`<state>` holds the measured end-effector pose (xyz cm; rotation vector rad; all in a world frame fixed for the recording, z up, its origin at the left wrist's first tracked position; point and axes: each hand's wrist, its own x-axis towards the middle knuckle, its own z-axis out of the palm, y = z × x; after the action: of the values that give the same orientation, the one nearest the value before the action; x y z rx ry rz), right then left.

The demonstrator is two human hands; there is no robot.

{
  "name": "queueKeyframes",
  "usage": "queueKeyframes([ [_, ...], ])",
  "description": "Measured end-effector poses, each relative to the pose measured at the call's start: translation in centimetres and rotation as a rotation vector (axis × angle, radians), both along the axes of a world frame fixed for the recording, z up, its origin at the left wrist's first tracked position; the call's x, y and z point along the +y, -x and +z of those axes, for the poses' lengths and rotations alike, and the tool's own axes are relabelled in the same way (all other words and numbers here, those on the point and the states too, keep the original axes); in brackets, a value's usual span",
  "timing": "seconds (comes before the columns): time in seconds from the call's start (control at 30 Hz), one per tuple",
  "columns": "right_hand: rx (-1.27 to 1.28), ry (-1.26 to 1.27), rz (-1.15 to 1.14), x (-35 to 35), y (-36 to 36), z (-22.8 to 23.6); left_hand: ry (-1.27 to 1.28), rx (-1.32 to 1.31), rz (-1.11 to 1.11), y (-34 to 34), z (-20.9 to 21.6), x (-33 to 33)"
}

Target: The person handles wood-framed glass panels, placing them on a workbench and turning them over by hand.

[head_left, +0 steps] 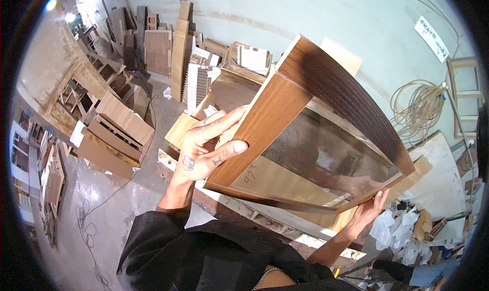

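Observation:
A brown wooden frame (265, 123), with a dark grained rail along its far side, is tilted up in front of me. My left hand (206, 148) is closed on its left rail, the thumb pressed on the front face and the fingers behind the edge. At the lower right corner, my right hand (371, 209) grips the frame from below, its palm partly hidden. Through the frame's middle show a brown surface and a pale wood board; whether glass fills it I cannot tell. Beneath it stands a workbench (244, 209) with a pale, worn edge.
Wooden boards (163, 51) lean against the far wall. Brown panels (119, 133) stand stacked at the left, with a thin cable (84, 225) on the floor. A coiled hose (420, 105) hangs at right, above crumpled white wrapping (392, 227). Someone's clothed limb (428, 273) shows at lower right.

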<state>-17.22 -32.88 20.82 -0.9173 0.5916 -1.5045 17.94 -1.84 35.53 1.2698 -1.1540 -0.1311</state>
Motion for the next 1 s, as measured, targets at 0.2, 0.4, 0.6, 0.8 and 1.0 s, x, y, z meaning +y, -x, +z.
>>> queueKeyframes([
  [0.2,0.013,-0.026,0.057,1.4,0.3,-2.1,0.097,-0.065,0.004,1.1,1.5,2.2],
  [0.4,-0.001,-0.056,0.214,2.5,-1.4,-2.4,-0.006,-0.128,0.134,2.7,3.1,4.9],
  [0.6,0.062,-0.004,0.487,2.2,-4.9,-5.0,-0.098,-0.143,0.33,6.5,3.6,9.0],
  [0.8,0.027,-0.339,0.736,2.5,-9.7,-10.9,-0.142,-0.197,0.448,14.2,3.6,12.5],
  [1.0,0.169,-0.537,1.065,13.3,-15.1,-14.6,-0.164,-0.33,0.49,21.2,5.0,13.5],
])
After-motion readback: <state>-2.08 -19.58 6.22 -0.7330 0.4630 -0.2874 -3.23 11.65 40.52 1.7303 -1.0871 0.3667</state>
